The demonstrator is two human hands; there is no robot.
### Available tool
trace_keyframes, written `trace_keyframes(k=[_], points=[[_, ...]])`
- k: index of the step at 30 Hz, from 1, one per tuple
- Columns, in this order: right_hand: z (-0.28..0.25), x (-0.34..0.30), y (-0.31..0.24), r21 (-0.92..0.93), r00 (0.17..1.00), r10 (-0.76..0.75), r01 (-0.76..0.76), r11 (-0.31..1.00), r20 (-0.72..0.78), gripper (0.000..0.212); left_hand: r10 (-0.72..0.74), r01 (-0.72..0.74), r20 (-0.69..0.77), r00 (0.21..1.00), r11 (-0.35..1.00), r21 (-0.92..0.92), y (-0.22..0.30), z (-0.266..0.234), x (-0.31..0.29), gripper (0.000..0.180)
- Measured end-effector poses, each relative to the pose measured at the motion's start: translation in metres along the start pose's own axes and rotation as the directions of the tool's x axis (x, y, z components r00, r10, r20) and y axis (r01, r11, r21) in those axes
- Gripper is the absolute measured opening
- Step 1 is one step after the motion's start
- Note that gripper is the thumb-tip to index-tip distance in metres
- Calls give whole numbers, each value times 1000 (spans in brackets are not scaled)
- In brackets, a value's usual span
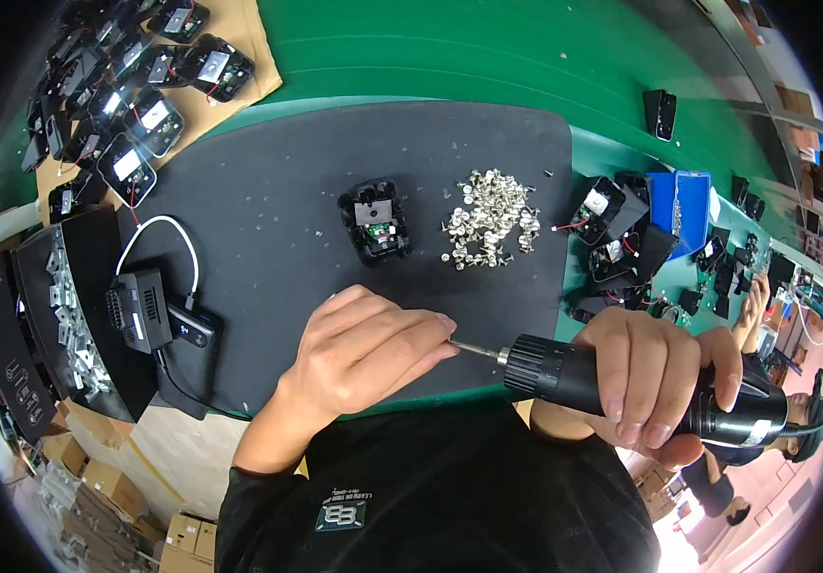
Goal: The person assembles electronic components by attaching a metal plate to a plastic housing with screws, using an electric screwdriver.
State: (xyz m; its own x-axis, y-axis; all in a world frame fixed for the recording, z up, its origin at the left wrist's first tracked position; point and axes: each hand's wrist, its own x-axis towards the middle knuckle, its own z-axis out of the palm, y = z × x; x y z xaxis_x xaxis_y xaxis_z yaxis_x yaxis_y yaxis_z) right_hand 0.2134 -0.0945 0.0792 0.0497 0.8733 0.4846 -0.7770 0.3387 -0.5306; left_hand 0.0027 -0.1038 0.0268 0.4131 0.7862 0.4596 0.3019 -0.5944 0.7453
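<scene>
My right hand (655, 377) is wrapped round a black electric screwdriver (543, 368), held level near the mat's front edge with its bit pointing left. The fingers of my left hand (364, 349) are pinched together at the tip of the bit; whatever they hold is too small to make out. Beyond my left hand, a black plastic housing (375, 222) lies open side up, showing a grey metal plate and a green circuit board. To its right is a loose heap of silver screws (493, 215). Both rest on the dark grey mat (268, 172).
Many black housings (216, 69) with red wires lie on cardboard at far left. A black box (82, 315) of metal plates stands left, beside a small device (141, 310) with a white cable. More housings (602, 205) and a blue bin (686, 210) sit right. Other people are at right.
</scene>
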Motion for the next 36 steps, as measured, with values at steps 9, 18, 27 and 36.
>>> trace_keyframes(k=[9,18,27,36], points=[[-11,3,-9,203,985,-121,95,975,121,40,-115,74,-89,989,927,-369,10,6,-4,19],[-13,8,-10,213,984,-124,96,972,124,28,-132,80,-85,988,888,-452,10,13,-3,22],[-16,7,-5,168,986,-64,37,985,157,33,-123,95,-63,990,937,-335,6,12,-3,25],[-12,8,1,61,999,-14,12,998,33,39,-165,160,39,985,980,118,-22,-27,12,90]])
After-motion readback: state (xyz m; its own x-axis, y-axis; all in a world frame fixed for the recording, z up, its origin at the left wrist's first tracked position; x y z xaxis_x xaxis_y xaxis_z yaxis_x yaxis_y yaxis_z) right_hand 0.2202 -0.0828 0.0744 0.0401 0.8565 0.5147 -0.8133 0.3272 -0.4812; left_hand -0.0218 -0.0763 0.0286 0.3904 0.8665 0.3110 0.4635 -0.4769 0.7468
